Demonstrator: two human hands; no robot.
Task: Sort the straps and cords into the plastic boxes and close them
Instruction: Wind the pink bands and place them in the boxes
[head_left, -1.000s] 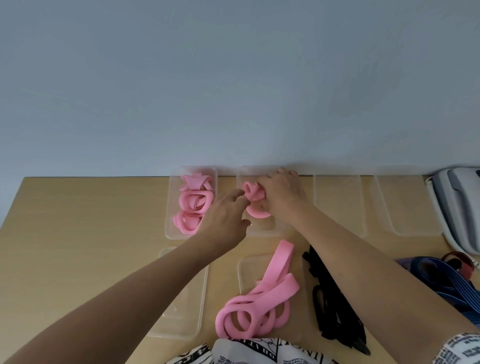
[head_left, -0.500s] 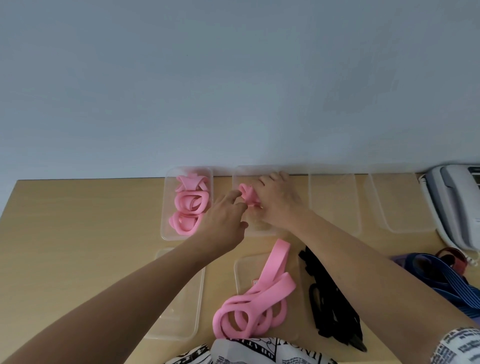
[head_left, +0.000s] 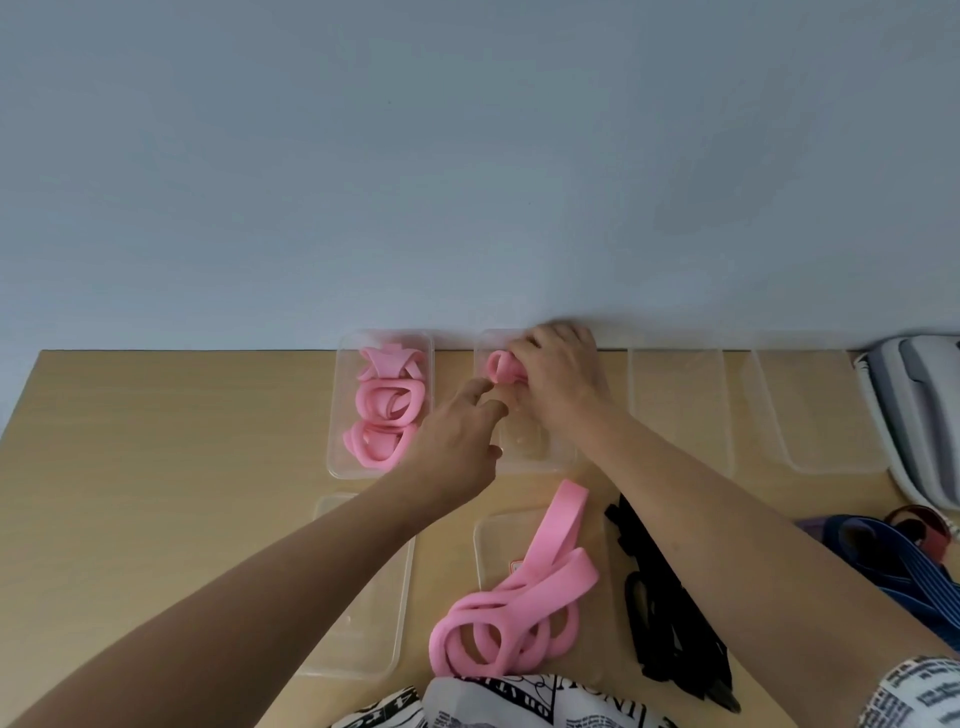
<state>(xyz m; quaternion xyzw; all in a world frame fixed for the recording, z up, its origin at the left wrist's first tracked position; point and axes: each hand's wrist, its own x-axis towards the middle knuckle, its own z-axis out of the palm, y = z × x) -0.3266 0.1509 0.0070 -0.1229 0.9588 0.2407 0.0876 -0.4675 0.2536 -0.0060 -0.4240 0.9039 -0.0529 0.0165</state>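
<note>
My right hand (head_left: 558, 376) grips a rolled pink strap (head_left: 498, 365) at the far end of the second clear box (head_left: 530, 457) in the back row. My left hand (head_left: 460, 441) hovers just left of it, fingers relaxed, fingertips near the strap but holding nothing. The first clear box (head_left: 337, 452) on the left holds several coiled pink straps (head_left: 387, 405). A loose pile of pink straps (head_left: 519, 603) lies near me on a clear lid (head_left: 488, 535). Black straps (head_left: 670, 613) lie to its right. Blue cords (head_left: 893, 561) sit at the right edge.
Two empty clear boxes (head_left: 680, 410) (head_left: 821, 410) stand against the wall at the back right. Another clear lid (head_left: 363, 613) lies near the front left. A grey telephone (head_left: 919, 415) sits at the far right. A printed cloth (head_left: 519, 701) is at the bottom edge.
My right hand has pushed the rolled pink strap toward the far end of the second box. My left hand's fingers have drawn back slightly from the strap.
</note>
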